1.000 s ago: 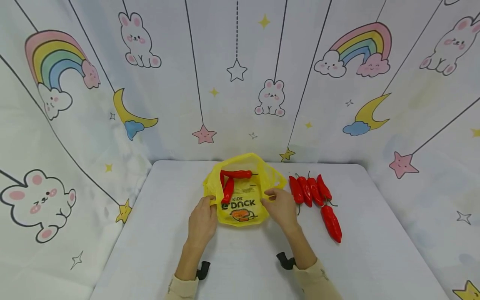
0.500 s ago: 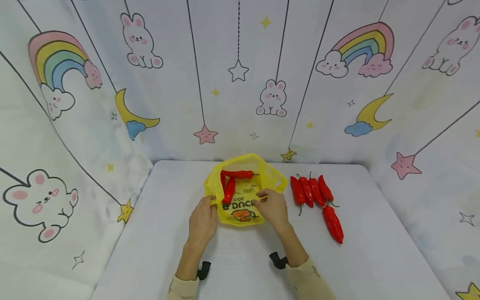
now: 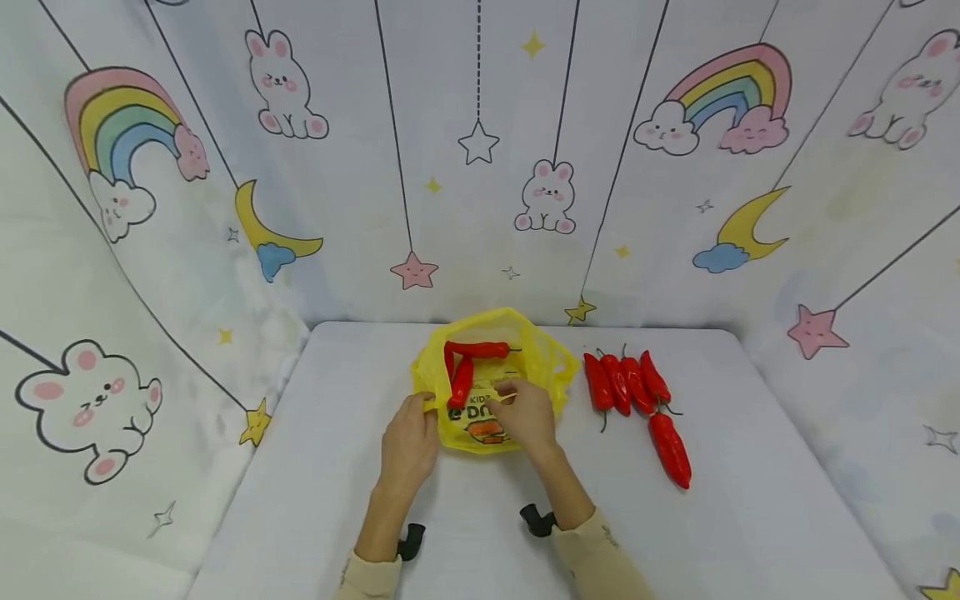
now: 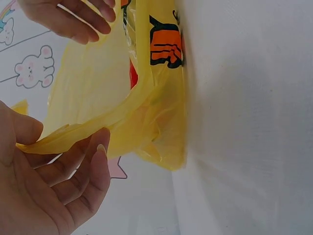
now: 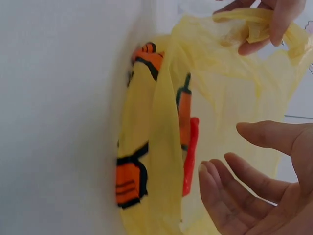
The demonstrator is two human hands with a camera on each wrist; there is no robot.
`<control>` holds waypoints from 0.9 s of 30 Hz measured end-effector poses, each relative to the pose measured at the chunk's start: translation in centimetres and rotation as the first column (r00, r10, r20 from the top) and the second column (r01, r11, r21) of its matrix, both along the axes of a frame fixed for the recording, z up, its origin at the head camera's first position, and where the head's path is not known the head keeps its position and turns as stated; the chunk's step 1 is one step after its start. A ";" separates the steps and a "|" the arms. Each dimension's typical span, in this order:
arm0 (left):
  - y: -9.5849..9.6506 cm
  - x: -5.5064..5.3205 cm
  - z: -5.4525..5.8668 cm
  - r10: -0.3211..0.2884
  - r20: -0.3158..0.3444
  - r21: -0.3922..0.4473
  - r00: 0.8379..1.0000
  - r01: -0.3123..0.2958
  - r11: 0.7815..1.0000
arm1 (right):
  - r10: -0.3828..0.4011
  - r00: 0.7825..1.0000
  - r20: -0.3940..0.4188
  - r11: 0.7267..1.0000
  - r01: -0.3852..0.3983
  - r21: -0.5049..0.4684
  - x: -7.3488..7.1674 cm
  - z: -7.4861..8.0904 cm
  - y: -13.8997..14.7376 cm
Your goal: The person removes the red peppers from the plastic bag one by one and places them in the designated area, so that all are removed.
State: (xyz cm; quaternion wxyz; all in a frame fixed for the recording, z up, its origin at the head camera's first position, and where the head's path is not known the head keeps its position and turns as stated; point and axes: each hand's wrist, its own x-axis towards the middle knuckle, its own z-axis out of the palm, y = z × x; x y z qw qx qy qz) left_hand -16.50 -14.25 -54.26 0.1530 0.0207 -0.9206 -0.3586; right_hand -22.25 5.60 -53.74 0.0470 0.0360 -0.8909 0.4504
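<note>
A yellow plastic bag (image 3: pixel 506 321) with dark lettering and an orange print lies at the table's middle, its mouth spread open toward me. Inside are red chili peppers (image 3: pixel 480 350), partly overlapping near the bag's left side. My left hand (image 3: pixel 408 446) pinches the left rim of the bag between thumb and fingers, plain in the left wrist view. Over the bag's mouth hovers my right hand (image 3: pixel 528 417); in the right wrist view its thumb and fingers (image 5: pixel 212 188) are apart with nothing between them. That hand hides part of the lettering.
Several red chili peppers (image 3: pixel 617 383) lie side by side to the right of the bag. Another chili pepper (image 3: pixel 670 450) lies just in front of that row. The white table (image 3: pixel 322 375) meets a printed cloth backdrop (image 3: pixel 450 208) at its far edge.
My right hand has let go of the bag's right rim and moved left over its mouth. The left hand keeps its pinch on the left rim. The peppers look unmoved.
</note>
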 end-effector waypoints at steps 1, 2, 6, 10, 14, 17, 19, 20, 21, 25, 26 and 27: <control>0.0 0.0 0.0 -0.001 0.000 0.000 1.000 0.001 1.000 | -0.003 1.000 -0.010 1.000 0.003 -0.012 0.0 -0.1 -0.2; 0.0 0.0 -0.1 -0.004 0.001 -0.002 1.000 0.004 1.000 | -0.010 1.000 -0.016 1.000 0.010 -0.017 0.1 -0.2 -0.4; 0.1 -0.1 -0.2 -0.006 -0.001 -0.009 1.000 0.006 1.000 | -0.027 0.999 -0.045 0.999 0.026 -0.022 0.1 -0.4 -1.1; 0.1 -0.1 -0.1 -0.008 -0.004 -0.018 1.000 0.008 1.000 | -0.020 0.999 -0.048 1.000 0.019 -0.013 0.0 -0.4 -1.6; -0.1 0.0 0.0 -0.007 -0.010 -0.020 1.000 0.007 1.000 | -0.005 1.000 -0.025 1.000 0.005 0.003 -0.1 -0.3 -1.9; -0.1 0.0 0.0 -0.009 -0.015 -0.023 1.000 0.009 1.000 | 0.004 1.000 -0.009 1.000 -0.004 0.007 -0.3 -0.3 -2.1; -0.1 0.0 0.0 -0.010 -0.017 -0.026 1.000 0.010 1.000 | 0.012 1.000 0.000 1.000 -0.012 0.003 -0.5 -0.4 -2.3; -0.2 0.0 0.0 -0.010 -0.018 -0.027 1.000 0.009 1.000 | 0.017 1.000 0.003 1.000 -0.017 -0.001 -0.7 -0.5 -2.5; -0.2 0.0 0.0 -0.009 -0.019 -0.029 1.000 0.008 1.000 | 0.020 1.000 0.004 1.000 -0.020 -0.003 -0.8 -0.5 -2.6; -0.1 0.0 0.0 -0.011 -0.019 -0.030 1.000 0.011 0.999 | 0.017 1.000 0.006 1.000 -0.017 0.013 -1.3 -0.8 -3.1; -0.1 0.0 0.0 -0.012 -0.018 -0.030 1.000 0.012 0.999 | 0.014 1.000 0.003 1.000 -0.014 0.019 -1.4 -0.9 -3.2; 0.0 0.0 0.0 -0.014 -0.017 -0.029 1.000 0.013 0.999 | 0.013 1.000 0.002 1.000 -0.013 0.024 -1.5 -1.0 -3.2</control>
